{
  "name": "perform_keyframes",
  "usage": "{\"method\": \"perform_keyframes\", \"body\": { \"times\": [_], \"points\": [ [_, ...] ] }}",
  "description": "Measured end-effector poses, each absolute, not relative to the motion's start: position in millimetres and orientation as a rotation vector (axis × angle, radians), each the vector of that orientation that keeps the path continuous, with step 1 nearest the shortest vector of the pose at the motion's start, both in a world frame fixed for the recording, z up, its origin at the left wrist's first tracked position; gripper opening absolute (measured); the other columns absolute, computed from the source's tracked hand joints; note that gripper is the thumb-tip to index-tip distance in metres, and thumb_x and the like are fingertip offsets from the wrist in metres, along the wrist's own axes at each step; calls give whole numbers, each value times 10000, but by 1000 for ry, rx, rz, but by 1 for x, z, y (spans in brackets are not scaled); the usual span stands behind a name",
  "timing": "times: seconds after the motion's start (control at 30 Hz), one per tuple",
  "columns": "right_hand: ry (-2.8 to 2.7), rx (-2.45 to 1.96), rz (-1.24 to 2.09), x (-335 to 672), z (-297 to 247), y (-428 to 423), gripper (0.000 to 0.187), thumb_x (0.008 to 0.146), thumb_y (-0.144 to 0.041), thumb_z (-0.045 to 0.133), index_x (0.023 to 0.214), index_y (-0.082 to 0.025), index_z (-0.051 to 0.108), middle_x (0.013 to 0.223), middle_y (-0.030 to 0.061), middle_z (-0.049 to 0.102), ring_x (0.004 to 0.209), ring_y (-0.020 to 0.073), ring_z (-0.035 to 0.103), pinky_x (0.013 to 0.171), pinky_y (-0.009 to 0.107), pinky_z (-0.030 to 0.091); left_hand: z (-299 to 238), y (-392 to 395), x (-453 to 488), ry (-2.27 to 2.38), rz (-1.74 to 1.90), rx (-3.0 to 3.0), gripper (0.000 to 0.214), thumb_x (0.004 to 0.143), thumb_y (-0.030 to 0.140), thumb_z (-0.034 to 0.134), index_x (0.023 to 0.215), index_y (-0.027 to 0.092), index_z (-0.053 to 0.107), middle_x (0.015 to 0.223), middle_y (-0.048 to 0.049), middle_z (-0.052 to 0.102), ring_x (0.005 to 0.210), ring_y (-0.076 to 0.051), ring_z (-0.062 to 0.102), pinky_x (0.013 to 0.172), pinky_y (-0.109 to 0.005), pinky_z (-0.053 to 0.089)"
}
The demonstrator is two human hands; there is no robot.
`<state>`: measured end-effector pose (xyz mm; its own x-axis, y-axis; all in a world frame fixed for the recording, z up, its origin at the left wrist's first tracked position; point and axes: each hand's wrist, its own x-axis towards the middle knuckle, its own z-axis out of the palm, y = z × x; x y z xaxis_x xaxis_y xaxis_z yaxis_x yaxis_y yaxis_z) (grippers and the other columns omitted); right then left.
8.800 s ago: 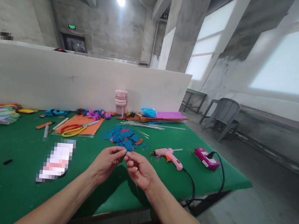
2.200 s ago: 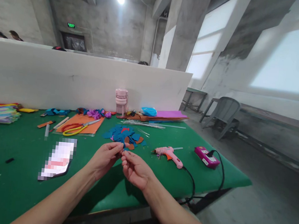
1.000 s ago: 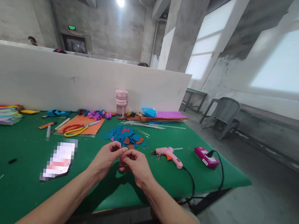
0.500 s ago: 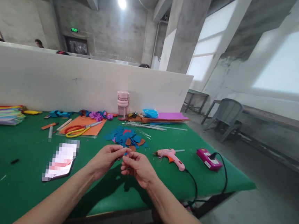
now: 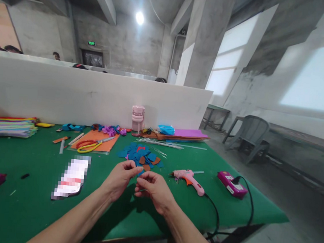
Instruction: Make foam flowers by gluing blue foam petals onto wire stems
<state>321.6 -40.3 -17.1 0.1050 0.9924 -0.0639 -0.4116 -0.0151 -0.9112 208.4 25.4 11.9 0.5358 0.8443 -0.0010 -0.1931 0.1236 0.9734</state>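
Note:
My left hand [image 5: 120, 178] and my right hand [image 5: 153, 188] meet above the near middle of the table, thumbs and fingertips pinched. Between the fingertips shows a bit of a small blue felt-like piece [image 5: 140, 174], mostly covered by the fingers. Just beyond the hands lies a loose pile of cut blue pieces [image 5: 132, 152], mixed with a few brown ones [image 5: 146, 167] and a red one. To the right of my right hand a pink glue gun [image 5: 187, 175] lies on its side, a clear glue stick sticking out of its back.
Orange sheets [image 5: 110, 146] lie under scissors [image 5: 91, 145] at left, with a phone [image 5: 73, 176] nearer. Thin wires [image 5: 160, 143], a pink bottle [image 5: 137, 120] and a blue packet [image 5: 166, 129] stand along the white partition [image 5: 110, 98]. A purple power box [image 5: 231, 185] with a cable sits right.
The view has tilted up a little and shifted left, so everything sits lower and farther right. My hands stay together at the blue piece, with the fingertips slightly rearranged.

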Motion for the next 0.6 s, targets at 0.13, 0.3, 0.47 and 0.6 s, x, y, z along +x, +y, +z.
{"method": "perform_keyframes", "body": {
  "times": [0.13,0.3,0.47,0.6],
  "points": [
    [-805,-954,1339,320,-17,-42,304,593,-340,744,703,-125,560,591,-9,576,543,102,574,528,253,514,14,23,207,657,817,1281,304,597,334,719,537,151,484,506,67,428,486,-58,376,491,-190,298],
    [-735,-937,1407,325,-16,-41,309,607,-345,739,737,-124,566,594,3,601,538,93,579,531,226,510,18,34,198,603,660,1350,327,650,369,682,908,173,642,731,-5,591,617,-95,475,574,-215,351],
    [-689,-930,1441,328,-14,-40,343,569,-345,765,732,-130,552,605,2,610,531,96,587,512,215,504,14,47,194,713,721,1314,344,589,352,737,859,149,672,834,-40,619,654,-97,470,603,-221,349],
    [-697,-924,1462,326,-15,-40,336,570,-335,766,725,-131,547,609,0,608,532,98,588,502,212,501,15,45,196,660,741,1282,271,626,366,712,782,145,684,679,-5,584,611,-80,440,583,-211,332]
  ]
}}
